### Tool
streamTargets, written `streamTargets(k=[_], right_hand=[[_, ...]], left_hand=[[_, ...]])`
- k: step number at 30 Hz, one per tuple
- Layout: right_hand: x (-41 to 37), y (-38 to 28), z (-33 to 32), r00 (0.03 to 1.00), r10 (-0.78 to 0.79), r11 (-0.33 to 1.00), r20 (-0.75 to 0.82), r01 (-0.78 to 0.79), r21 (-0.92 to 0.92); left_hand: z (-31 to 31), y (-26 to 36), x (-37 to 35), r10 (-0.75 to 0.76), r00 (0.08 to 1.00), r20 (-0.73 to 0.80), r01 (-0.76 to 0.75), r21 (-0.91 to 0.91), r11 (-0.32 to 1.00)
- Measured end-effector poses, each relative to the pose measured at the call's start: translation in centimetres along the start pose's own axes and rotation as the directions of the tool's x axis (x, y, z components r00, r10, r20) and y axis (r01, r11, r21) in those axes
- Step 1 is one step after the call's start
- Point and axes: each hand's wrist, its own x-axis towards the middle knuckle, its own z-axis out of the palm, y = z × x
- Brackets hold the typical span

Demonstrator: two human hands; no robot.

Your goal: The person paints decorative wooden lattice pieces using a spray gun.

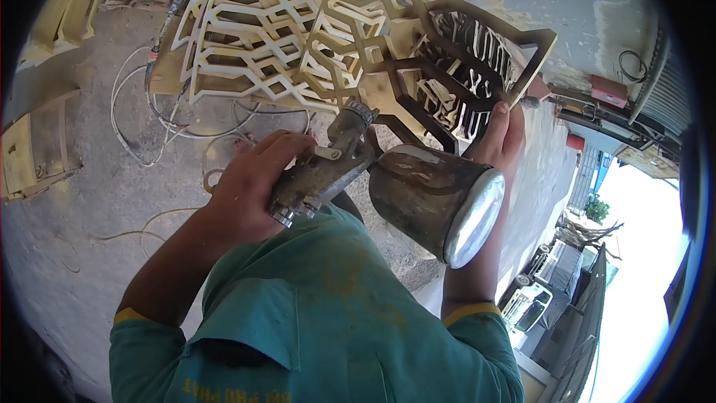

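My left hand is wrapped round the handle of a metal spray gun. The gun's dented cup with a shiny silver end hangs to the right, between my two arms. Its nozzle end points toward the lattice panel. My right hand grips the edge of a lattice panel near its right corner, thumb on top. Dark brown colours the panel's right part, while the left part is pale yellowish. The panel is tilted up in front of me, and the gun partly covers its lower edge.
More pale lattice panels lie behind on a stand. A hose loops over the concrete floor. Wooden pieces stand at the left. A wall rises at upper right, and a parked vehicle is outside.
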Motion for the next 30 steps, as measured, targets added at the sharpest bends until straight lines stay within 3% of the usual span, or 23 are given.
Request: streamTargets(k=[2, 5, 9, 13, 17, 23, 30], right_hand=[[-0.1, 0.2, 0.0, 1.0, -0.015, 0.985, -0.016, 0.012, -0.171], [-0.6, 1.2, 0.0, 0.998, 0.032, 0.979, -0.049, -0.042, -0.198], [-1.3, 1.0, -0.3, 0.993, -0.105, 0.967, -0.057, 0.088, -0.237], [-2.7, -0.8, 0.6, 0.949, -0.306, 0.945, -0.074, 0.294, -0.142], [-2.7, -1.3, 1.3, 0.912, -0.399, 0.917, -0.095, 0.399, -0.021], [-3.9, -0.4, 2.0, 0.91, -0.392, 0.914, -0.134, 0.402, 0.059], [-4.1, -0.3, 3.3, 0.912, -0.353, 0.875, -0.21, 0.402, 0.271]], left_hand=[[0.7, -1.6, -1.6, 0.001, 1.0, -0.018, -0.001, 0.017, 1.0], [1.4, -1.9, -3.6, -0.106, 0.994, 0.01, 0.107, -0.027, 0.994], [2.5, -2.5, -4.3, -0.105, 0.993, 0.062, 0.109, -0.056, 0.992], [2.4, -1.6, -3.1, -0.008, 0.99, 0.141, 0.015, -0.049, 0.999], [1.1, -1.1, -1.4, 0.04, 0.972, 0.23, -0.056, 0.063, 0.996], [-1.2, 0.2, 0.6, 0.011, 0.982, 0.186, -0.034, 0.121, 0.992], [-4.3, 2.3, 3.3, 0.058, 0.956, 0.287, -0.137, 0.261, 0.956]])
